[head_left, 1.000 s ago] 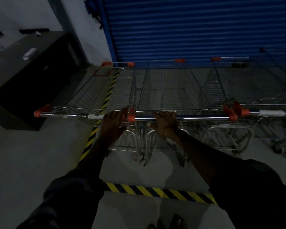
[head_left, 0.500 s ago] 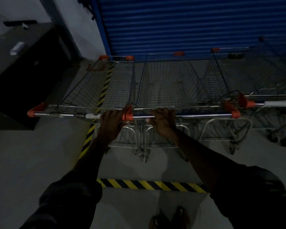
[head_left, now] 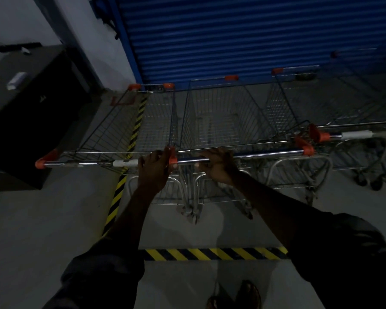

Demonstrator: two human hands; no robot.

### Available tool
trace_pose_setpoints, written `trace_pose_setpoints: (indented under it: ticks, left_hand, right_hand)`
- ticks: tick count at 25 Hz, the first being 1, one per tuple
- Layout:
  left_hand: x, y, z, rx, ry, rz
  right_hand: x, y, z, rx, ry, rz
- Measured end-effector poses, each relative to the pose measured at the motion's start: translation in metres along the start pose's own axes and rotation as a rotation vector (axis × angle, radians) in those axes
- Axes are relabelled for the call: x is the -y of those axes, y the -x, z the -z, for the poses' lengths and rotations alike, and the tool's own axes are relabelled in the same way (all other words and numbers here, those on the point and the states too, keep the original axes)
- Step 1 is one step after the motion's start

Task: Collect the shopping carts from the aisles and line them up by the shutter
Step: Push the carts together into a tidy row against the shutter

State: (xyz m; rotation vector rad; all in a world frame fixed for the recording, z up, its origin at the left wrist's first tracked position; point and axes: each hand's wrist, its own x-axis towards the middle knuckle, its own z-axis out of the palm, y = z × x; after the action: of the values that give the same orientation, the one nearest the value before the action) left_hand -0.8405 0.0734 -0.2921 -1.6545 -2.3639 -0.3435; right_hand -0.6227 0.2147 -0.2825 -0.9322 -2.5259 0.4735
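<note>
Two wire shopping carts stand side by side, noses toward the blue shutter [head_left: 232, 36]. My left hand [head_left: 154, 170] grips the right end of the left cart's handle [head_left: 80, 163], by its orange end cap. My right hand [head_left: 218, 166] is closed on the middle cart's chrome handle [head_left: 265, 153]. The left cart's basket [head_left: 125, 126] and the middle cart's basket [head_left: 221, 121] are empty. A third cart [head_left: 285, 103] and its white-taped handle [head_left: 357, 134] sit to the right, with more carts dim beyond it.
A black cabinet [head_left: 31, 112] stands at the left, close to the left cart. Yellow-black tape runs along the floor [head_left: 118, 197] under the left cart and across the floor [head_left: 210, 254] in front of my feet. A grey wall pillar [head_left: 94, 41] borders the shutter's left edge.
The view has shifted slightly; the carts' front ends look nearer the shutter than one second ago. Both hands keep the same grip on the handles.
</note>
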Motion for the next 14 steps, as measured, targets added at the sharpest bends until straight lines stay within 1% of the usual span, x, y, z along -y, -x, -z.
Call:
trace_pose_setpoints:
  ticks: [1, 3, 5, 7, 9, 11, 14]
  left_hand:
    - [-0.002, -0.001, 0.000, 0.035, -0.004, 0.006]
    - [-0.006, -0.001, 0.002, 0.047, -0.045, 0.007]
    - [-0.017, 0.004, 0.004, -0.011, -0.069, -0.018]
    - [-0.037, 0.007, 0.004, -0.060, -0.070, -0.039]
    - [-0.068, 0.006, 0.002, -0.098, -0.030, -0.053]
    - [-0.098, 0.008, -0.001, -0.119, 0.021, -0.063]
    - [-0.153, 0.022, -0.001, -0.089, 0.066, -0.115]
  right_hand:
    - [-0.007, 0.003, 0.002, -0.052, 0.035, -0.006]
    - [-0.023, 0.014, 0.012, -0.052, 0.114, -0.057]
    - [-0.042, 0.028, 0.024, -0.018, 0.150, -0.023]
    - [-0.058, 0.044, 0.038, -0.040, 0.173, 0.008]
    - [-0.071, 0.054, 0.054, -0.053, 0.160, -0.030]
    - [-0.082, 0.061, 0.062, -0.014, 0.142, -0.041]
    - [-0.103, 0.069, 0.067, 0.075, 0.096, 0.025]
